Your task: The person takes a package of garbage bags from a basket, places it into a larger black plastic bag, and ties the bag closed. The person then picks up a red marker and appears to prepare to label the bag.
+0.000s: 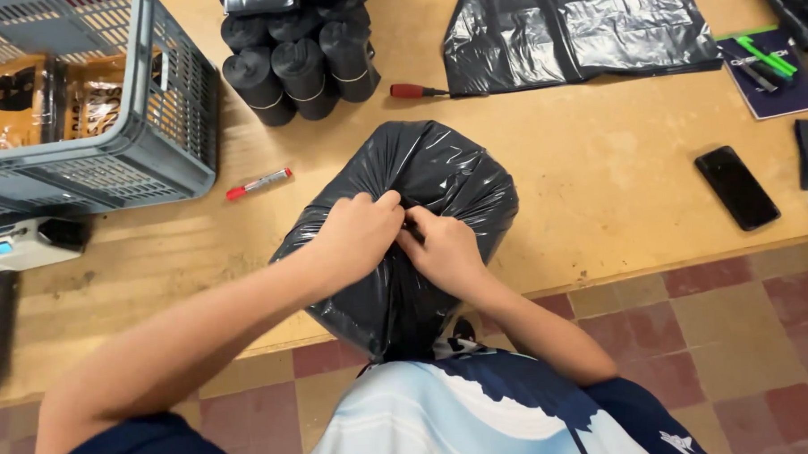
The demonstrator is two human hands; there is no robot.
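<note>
A filled black plastic bag rests on the front edge of the wooden table, hanging partly over it toward my body. My left hand and my right hand both pinch the gathered plastic at the bag's near top, knuckles almost touching. The fingertips are buried in the folds, so the exact grip is hidden.
A grey plastic crate stands at the far left. Several black bag rolls lie at the back, with a red-handled screwdriver, a flat black bag, a red marker, a phone and a notebook.
</note>
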